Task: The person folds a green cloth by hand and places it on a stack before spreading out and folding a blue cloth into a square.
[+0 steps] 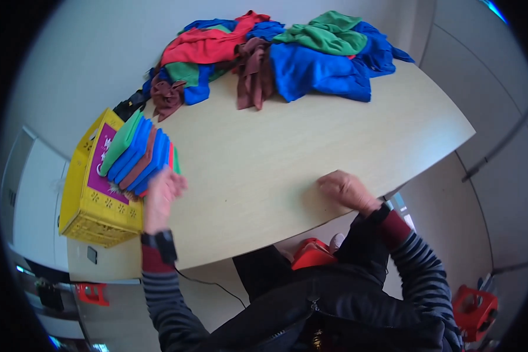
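Left hand [163, 190] fingers curled against folded cloths [138, 154], right hand [346, 189] flat on table [287, 146]

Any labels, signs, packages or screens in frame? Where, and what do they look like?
Label panel: inside the yellow crate at the table's left edge, magenta rectangle with white markings, partly hidden by folded cloths.
Small dark tag: near table corner below the crate, rectangular; detail too small to tell.
No screens or signs visible.

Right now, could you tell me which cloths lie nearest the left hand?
The folded stack leaning against the yellow crate; the left hand touches it, while the crumpled pile lies at the table's far edge.
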Demonstrator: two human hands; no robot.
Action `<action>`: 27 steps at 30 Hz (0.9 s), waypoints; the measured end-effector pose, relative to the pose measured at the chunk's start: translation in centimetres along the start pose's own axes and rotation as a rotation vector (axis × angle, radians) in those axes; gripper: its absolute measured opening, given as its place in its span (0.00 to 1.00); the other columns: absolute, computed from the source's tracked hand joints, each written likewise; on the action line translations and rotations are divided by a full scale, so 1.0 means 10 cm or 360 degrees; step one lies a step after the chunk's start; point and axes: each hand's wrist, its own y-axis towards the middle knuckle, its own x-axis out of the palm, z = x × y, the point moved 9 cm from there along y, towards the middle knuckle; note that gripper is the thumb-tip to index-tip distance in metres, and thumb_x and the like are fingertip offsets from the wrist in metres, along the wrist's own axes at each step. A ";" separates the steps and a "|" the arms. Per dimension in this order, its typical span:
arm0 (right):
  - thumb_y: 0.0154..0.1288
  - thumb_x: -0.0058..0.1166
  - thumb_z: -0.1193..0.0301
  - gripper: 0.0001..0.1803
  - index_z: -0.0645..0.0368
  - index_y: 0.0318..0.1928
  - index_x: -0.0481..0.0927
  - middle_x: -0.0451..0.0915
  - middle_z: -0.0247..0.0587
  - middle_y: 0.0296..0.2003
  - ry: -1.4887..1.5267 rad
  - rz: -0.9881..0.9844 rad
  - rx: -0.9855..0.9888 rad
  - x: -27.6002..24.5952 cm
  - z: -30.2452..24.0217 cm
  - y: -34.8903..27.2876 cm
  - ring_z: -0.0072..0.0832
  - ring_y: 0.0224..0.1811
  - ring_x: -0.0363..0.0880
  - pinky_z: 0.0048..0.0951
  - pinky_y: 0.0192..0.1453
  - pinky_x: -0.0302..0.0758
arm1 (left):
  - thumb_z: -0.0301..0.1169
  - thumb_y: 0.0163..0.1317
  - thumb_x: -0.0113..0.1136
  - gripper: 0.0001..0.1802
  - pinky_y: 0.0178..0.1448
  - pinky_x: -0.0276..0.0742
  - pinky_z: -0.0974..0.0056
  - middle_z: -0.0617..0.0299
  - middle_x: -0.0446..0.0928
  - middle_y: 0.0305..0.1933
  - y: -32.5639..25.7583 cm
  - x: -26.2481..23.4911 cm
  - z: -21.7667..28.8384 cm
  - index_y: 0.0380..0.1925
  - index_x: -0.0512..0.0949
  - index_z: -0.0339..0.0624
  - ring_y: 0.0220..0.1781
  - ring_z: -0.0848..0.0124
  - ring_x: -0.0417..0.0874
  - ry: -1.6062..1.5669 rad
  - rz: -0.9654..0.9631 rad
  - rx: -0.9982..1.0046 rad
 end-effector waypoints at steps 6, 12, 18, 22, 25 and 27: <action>0.75 0.55 0.68 0.14 0.60 0.54 0.85 0.88 0.43 0.48 -0.0194 0.0180 0.0514 -1.61 0.83 -0.25 0.30 0.47 0.85 0.31 0.55 0.81 | 0.34 0.76 0.54 0.12 0.33 0.79 0.70 0.57 0.85 0.35 -0.84 0.79 -1.29 0.34 0.77 0.40 0.30 0.73 0.85 0.0480 0.0044 -0.0278; 0.78 0.54 0.63 0.18 0.62 0.58 0.82 0.86 0.42 0.47 -0.0108 0.0600 0.0263 -3.56 1.40 -0.50 0.28 0.48 0.84 0.30 0.55 0.81 | 0.29 0.74 0.54 0.10 0.34 0.77 0.72 0.61 0.83 0.32 -1.32 0.94 -1.17 0.33 0.77 0.36 0.29 0.77 0.81 0.0624 0.0303 0.0131; 0.77 0.54 0.62 0.18 0.64 0.53 0.84 0.86 0.42 0.44 -0.0263 0.0672 0.0237 -4.05 0.81 0.45 0.27 0.47 0.84 0.27 0.54 0.80 | 0.27 0.71 0.59 0.07 0.34 0.74 0.68 0.61 0.80 0.29 -1.58 0.67 -1.19 0.32 0.77 0.37 0.28 0.75 0.78 0.1037 0.0564 0.0530; 0.73 0.58 0.62 0.17 0.65 0.47 0.84 0.86 0.39 0.39 0.0111 0.0652 0.0063 -3.74 0.86 1.29 0.25 0.40 0.86 0.26 0.47 0.82 | 0.24 0.69 0.60 0.06 0.33 0.72 0.65 0.60 0.77 0.28 -1.61 0.68 -1.14 0.30 0.76 0.38 0.27 0.71 0.77 0.1330 0.0696 0.0764; 0.71 0.59 0.63 0.16 0.64 0.47 0.84 0.86 0.39 0.38 0.0217 0.0533 0.0119 -3.22 1.18 1.79 0.26 0.35 0.87 0.25 0.38 0.82 | 0.23 0.66 0.61 0.05 0.32 0.72 0.62 0.58 0.75 0.28 -1.52 0.78 -1.16 0.30 0.77 0.38 0.27 0.66 0.78 0.1408 0.0740 0.0824; 0.69 0.61 0.60 0.18 0.62 0.50 0.84 0.87 0.39 0.39 0.0415 0.0502 0.0337 -2.75 1.35 2.11 0.28 0.38 0.87 0.29 0.42 0.83 | 0.22 0.62 0.63 0.04 0.31 0.72 0.59 0.57 0.75 0.28 -1.48 0.93 -1.10 0.29 0.77 0.39 0.28 0.61 0.78 0.1615 0.0765 0.0893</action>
